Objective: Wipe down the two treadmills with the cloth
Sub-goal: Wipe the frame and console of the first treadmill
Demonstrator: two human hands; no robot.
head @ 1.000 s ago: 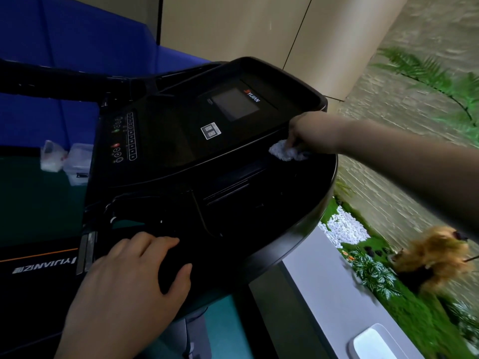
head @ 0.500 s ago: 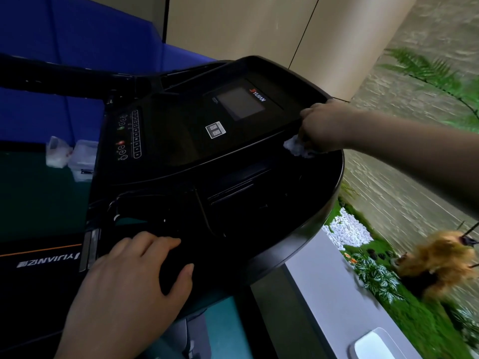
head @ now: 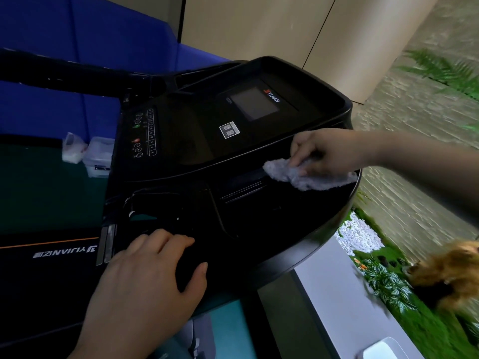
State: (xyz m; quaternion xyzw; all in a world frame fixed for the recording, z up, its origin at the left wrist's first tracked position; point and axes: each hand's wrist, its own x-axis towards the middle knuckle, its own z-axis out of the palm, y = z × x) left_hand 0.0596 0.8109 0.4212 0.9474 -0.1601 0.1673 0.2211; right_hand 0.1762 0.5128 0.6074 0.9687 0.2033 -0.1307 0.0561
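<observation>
1. Noting limits: we see one treadmill console (head: 197, 130), glossy black plastic; its near tray recesses are too dark to make out.
2. Cloth (head: 308, 176): pale grey, fuzzy, crumpled, on the console's right ledge.
3. Our right hand (head: 321, 154) presses the cloth, fingers grasping it.
4. Our left hand (head: 145, 281) rests flat, released, on the near edge.

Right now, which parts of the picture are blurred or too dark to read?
Head view: the brown furry thing at the lower right is smeared; the lower console is near black with little detail; the cloth under the right hand is slightly soft; the screen stays sharp.
</observation>
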